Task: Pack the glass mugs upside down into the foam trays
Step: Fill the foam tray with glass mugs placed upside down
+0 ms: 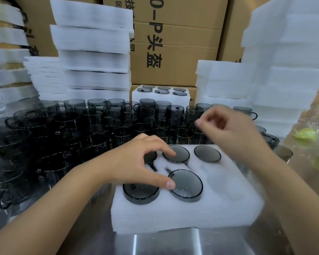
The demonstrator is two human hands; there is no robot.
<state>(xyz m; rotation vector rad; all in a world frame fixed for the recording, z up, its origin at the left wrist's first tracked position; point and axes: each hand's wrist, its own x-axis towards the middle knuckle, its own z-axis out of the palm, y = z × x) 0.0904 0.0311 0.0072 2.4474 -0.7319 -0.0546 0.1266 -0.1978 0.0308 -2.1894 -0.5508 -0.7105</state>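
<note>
A white foam tray (219,205) lies on the steel table in front of me. Several smoky glass mugs sit upside down in its holes, among them the back right mug (207,153) and the front middle mug (187,186). The front right part of the tray shows only white foam. My left hand (136,162) rests spread over the tray's left side, thumb touching the front middle mug's base, a finger on the back middle mug (180,153). My right hand (226,129) hovers above the tray's back right, blurred, fingers loosely curled, holding nothing.
Many loose dark glass mugs (72,129) crowd the table to the left and behind the tray. A filled foam tray (160,96) stands at the back. Stacks of white foam (92,52) and cardboard boxes (173,43) line the rear; foam stacks (284,70) stand right.
</note>
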